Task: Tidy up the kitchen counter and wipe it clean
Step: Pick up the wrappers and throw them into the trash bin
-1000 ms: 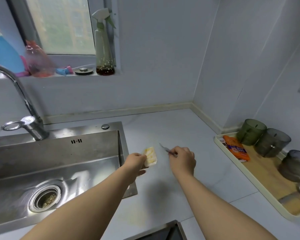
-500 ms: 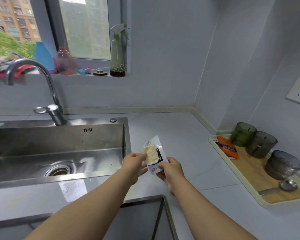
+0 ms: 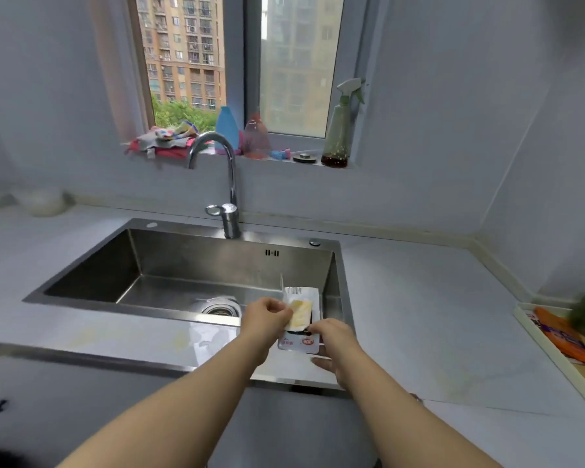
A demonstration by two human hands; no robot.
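- Pale grey tabletop [image 3: 419,315] surrounds a steel sink [image 3: 183,261]; faucet [image 3: 232,184] behind the basin, spray bottle [image 3: 340,130] on the windowsill.
- White snack packet [image 3: 299,312] held in the air over the sink's front right corner.
- Left hand [image 3: 265,314]: fingers pinch the packet's left edge.
- Right hand [image 3: 335,336]: fingers curled on its lower right edge.
- Tray [image 3: 534,336] at far right carries an orange pack [image 3: 564,336].
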